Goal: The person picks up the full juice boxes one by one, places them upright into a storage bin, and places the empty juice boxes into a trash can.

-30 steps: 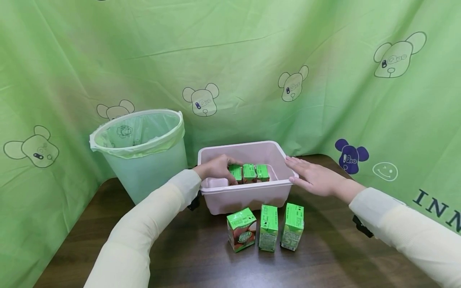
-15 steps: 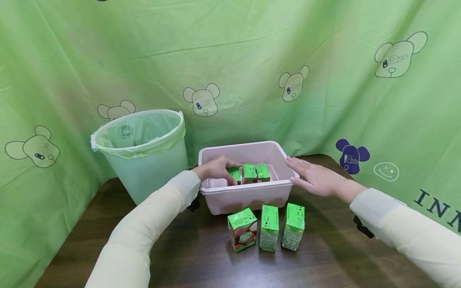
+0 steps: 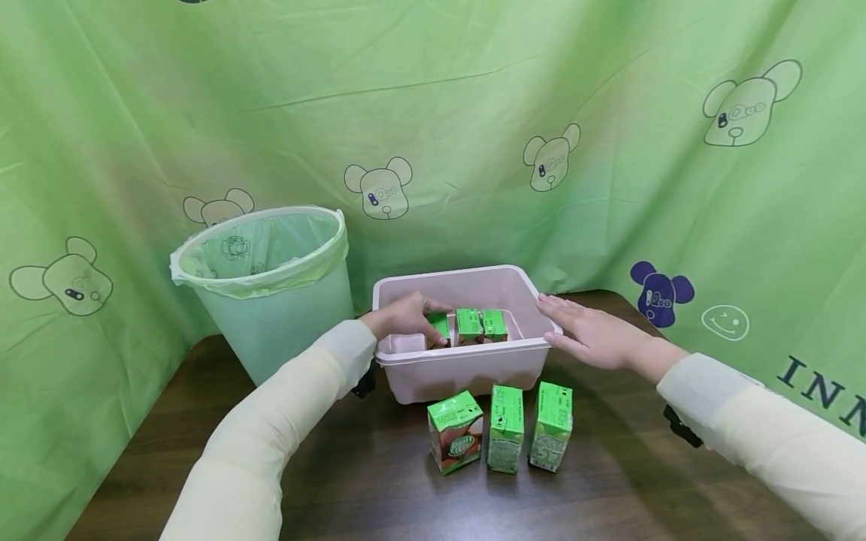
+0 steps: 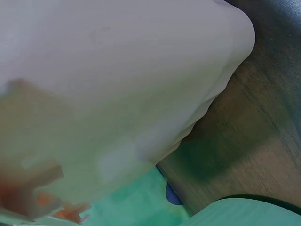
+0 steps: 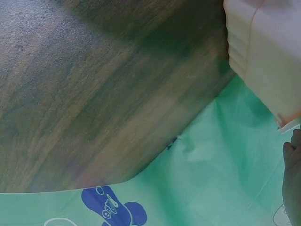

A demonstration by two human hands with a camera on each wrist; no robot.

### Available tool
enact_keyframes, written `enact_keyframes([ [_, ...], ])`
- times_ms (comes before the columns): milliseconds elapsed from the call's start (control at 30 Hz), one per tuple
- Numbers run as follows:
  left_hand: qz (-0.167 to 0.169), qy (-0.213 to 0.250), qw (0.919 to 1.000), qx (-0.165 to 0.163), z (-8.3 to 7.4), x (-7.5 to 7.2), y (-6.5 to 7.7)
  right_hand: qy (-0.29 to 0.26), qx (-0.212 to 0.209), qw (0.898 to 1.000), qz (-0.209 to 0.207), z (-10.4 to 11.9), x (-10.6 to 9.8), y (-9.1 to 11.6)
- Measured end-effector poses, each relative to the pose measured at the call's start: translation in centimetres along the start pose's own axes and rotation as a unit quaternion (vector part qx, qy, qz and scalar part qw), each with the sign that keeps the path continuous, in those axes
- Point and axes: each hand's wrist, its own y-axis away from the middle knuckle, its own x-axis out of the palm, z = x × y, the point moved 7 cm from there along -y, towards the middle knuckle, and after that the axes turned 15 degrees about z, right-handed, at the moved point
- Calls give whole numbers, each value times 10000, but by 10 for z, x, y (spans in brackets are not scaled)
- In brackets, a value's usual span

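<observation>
My left hand reaches over the left end of a pale pink plastic bin, thumb and fingers on either side of a green-topped juice box. Two similar juice boxes, a middle one and a right one, stand beside it in the bin, a narrow gap from the held one. With fingers extended, my right hand rests against the bin's right rim. In the left wrist view the bin's wall fills most of the picture; part of the right hand shows in the right wrist view.
Three more juice boxes stand before the bin on the dark wooden table: a left one, a middle one and a right one. A lined trash can stands at left. Green printed curtain hangs behind.
The left hand has shifted the held juice box slightly left, widening the gap to the middle one in the bin. The right hand stays at the rim.
</observation>
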Motion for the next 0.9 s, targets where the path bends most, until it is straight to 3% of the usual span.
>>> enact_keyframes([
  [367,42,53,9997,231,-9,-7,9,-151,121,9998,105,1,-2,0],
  [700,-319,210,9986,377,-22,-22,28,-328,232,9991,162,2,-5,1],
  [900,-646,330,9957,570,-30,-31,45,-136,53,9997,-192,13,-17,3],
])
